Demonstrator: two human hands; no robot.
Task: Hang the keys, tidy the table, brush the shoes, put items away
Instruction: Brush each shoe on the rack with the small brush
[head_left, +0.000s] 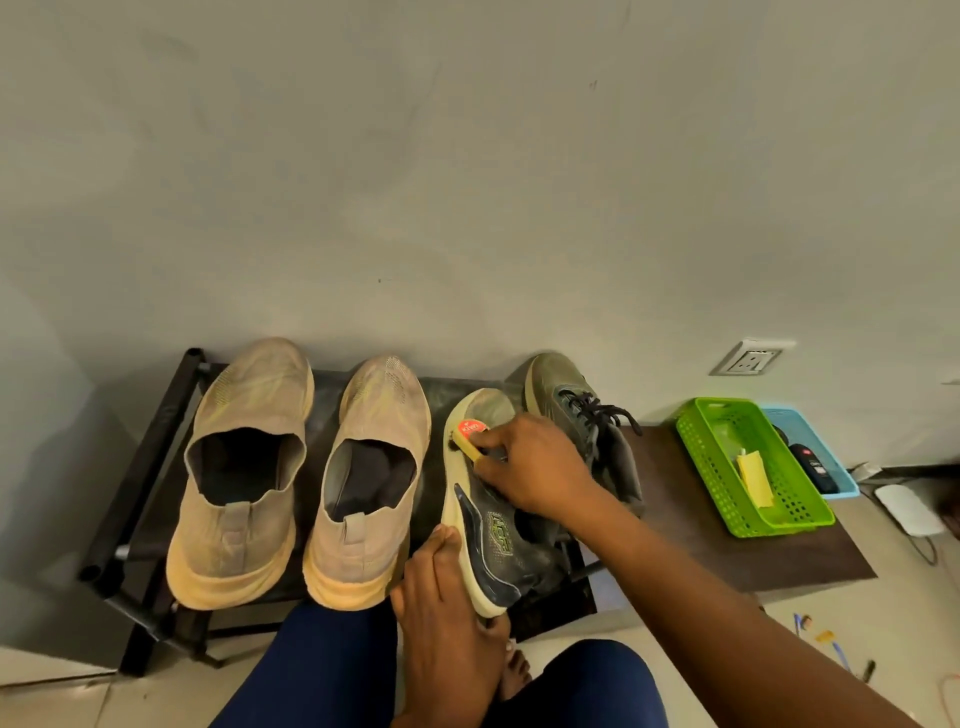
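On a low black shoe rack (156, 436) stand two beige slip-on shoes (244, 467) (366, 478). A dark grey sneaker with a pale sole (488, 530) is tipped on its side; my left hand (447, 597) grips its heel end. My right hand (535, 467) presses a small shoe brush with a red label (470, 436) against the sneaker's sole near the toe. The matching laced sneaker (582, 415) stands upright behind my right hand, partly hidden by it.
A green perforated basket (696, 431) holding a yellow item sits on a brown mat (727, 551) at the right, with a blue tray (841, 483) and a black object behind it. A wall socket (750, 358) is above. Pens lie on the floor (831, 644). My knees in blue trousers (322, 670) are below.
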